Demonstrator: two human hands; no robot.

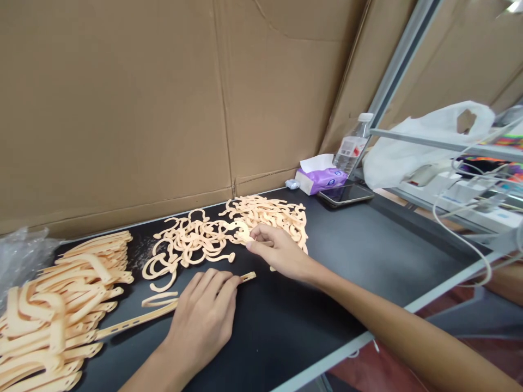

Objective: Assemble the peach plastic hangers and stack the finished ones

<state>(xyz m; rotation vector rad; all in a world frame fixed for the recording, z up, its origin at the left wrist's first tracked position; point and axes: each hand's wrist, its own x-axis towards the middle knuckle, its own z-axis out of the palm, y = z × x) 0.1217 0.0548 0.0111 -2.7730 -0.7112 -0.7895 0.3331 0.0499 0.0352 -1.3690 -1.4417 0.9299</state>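
Note:
My left hand (pixel 210 310) is closed over a long slotted cream plastic strip (pixel 137 321) lying on the black table; the strip's far end shows past my fingers. My right hand (pixel 278 250) pinches a cream plastic piece (pixel 244 233) at the edge of the piles of small parts. Curved hook pieces (pixel 188 239) lie heaped behind my left hand. Another heap of small cream parts (pixel 269 209) is behind my right hand. At the left is a large stack of cream curved arms (pixel 61 310). A thin curved piece (pixel 160 299) rests beside the strip.
On the black table (pixel 347 245), a purple tissue pack (pixel 321 179), a phone (pixel 346 194) and a plastic bottle (pixel 354 146) stand at the back right. Cardboard (pixel 163 109) rises behind. Clear plastic (pixel 26 258) lies far left. A metal rack with a white bag (pixel 408 147) is at right.

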